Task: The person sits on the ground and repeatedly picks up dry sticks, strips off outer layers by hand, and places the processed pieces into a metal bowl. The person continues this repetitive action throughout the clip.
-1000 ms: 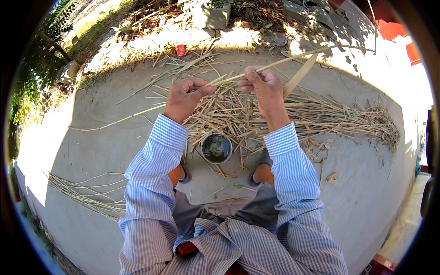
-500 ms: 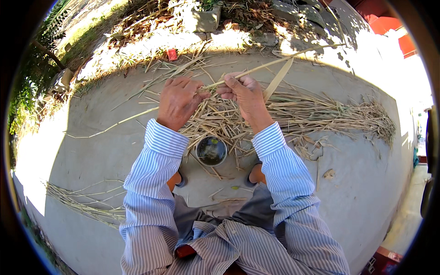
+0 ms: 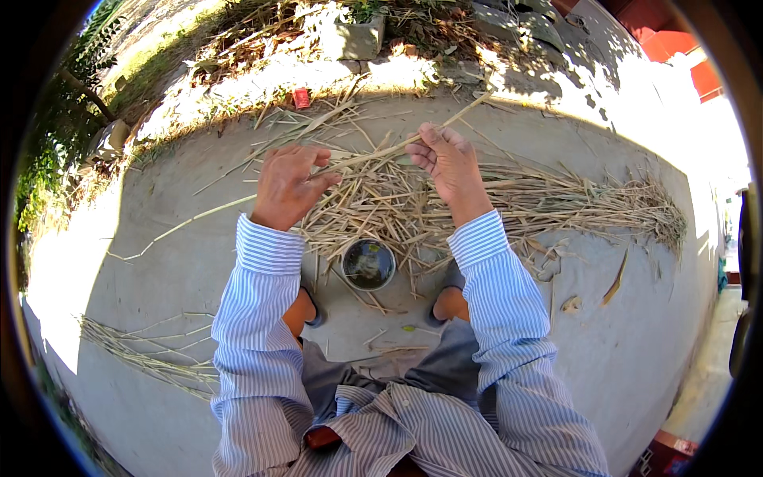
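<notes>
A long, pale dry stalk (image 3: 367,158) stretches between my hands, slanting up to the right. My left hand (image 3: 288,184) is loosely curled around it, thumb and forefinger a little apart. The thin end of the stalk trails out beyond this hand to the left. My right hand (image 3: 451,165) pinches the stalk between thumb and fingers, and a short length sticks out past it. Below my hands lies a heap of cut straw pieces (image 3: 366,203). A round bowl of dark liquid (image 3: 368,265) stands between my feet, at the near edge of the heap.
A bundle of long dry stalks (image 3: 572,199) lies on the right, and thinner stalks (image 3: 151,358) lie at the lower left. A brown leaf strip (image 3: 615,278) shows over the concrete floor (image 3: 636,342). Farther off are a small red packet (image 3: 301,98) and a stone block (image 3: 354,38).
My hands have moved apart, the left one leftward and the right one rightward. The leaf strip beside my right hand has left it; a strip now appears farther right. Less stalk extends past my right hand.
</notes>
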